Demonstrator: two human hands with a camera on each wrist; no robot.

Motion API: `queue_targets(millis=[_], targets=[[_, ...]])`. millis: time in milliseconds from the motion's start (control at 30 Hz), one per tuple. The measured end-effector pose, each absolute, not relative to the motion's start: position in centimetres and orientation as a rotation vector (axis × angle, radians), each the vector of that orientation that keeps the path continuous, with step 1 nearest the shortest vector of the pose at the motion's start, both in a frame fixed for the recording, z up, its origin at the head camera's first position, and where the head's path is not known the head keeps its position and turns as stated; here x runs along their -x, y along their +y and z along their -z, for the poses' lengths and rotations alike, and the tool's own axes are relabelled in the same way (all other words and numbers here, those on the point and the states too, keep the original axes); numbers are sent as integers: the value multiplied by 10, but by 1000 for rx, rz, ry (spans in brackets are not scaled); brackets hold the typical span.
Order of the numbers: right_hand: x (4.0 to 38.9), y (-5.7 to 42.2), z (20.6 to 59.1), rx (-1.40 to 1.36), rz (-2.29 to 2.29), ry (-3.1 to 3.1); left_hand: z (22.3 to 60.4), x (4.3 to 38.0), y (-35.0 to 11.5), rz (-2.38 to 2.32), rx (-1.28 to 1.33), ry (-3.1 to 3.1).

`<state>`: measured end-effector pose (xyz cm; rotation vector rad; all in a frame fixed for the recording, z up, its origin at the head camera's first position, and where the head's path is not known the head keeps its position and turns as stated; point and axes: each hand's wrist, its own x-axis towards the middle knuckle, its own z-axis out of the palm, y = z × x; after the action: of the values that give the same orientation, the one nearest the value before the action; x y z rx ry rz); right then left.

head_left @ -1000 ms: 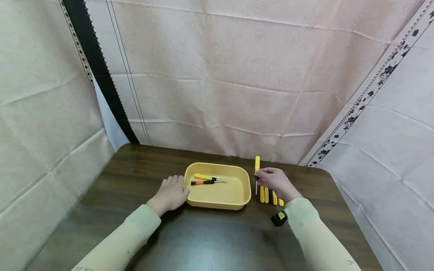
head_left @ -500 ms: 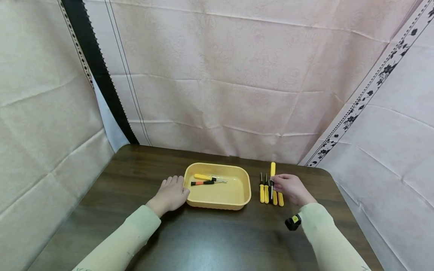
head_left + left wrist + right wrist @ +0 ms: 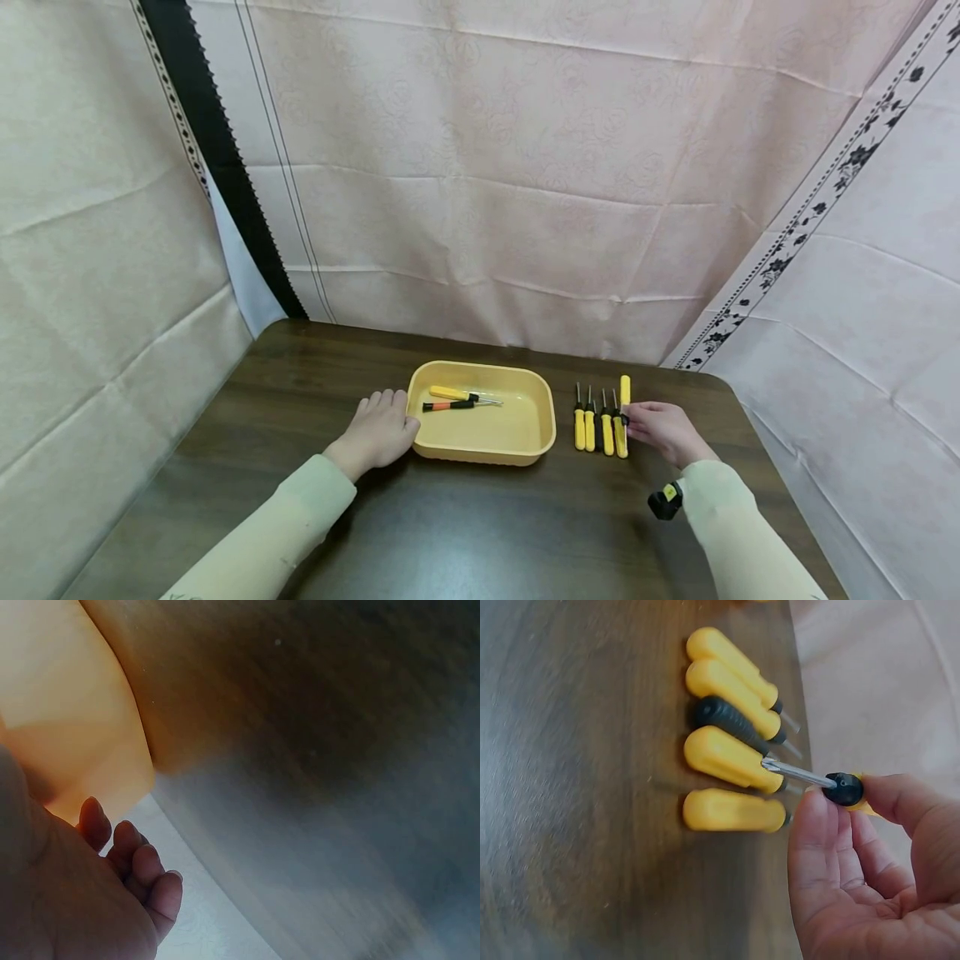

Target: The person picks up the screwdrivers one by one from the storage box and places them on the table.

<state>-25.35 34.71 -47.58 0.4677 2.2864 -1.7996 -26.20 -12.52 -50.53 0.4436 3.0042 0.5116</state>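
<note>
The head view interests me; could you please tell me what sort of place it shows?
It looks like a makeshift indoor workspace, perhaps a filming booth: patterned cloth hangs around a dark wooden table, where a yellow tray sits near a row of screwdrivers.

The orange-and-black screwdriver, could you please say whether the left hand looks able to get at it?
Probably yes: the left hand is beside the yellow tray, the orange-and-black screwdriver lies in plain view inside, and only the tray's wall stands between.
</note>
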Motion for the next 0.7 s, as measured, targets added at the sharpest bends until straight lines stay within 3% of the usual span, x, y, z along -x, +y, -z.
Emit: queue_targets(millis=[700], targets=[[257,368,497,-641,1758,2261,504,263,-125,-511,-444,2996]])
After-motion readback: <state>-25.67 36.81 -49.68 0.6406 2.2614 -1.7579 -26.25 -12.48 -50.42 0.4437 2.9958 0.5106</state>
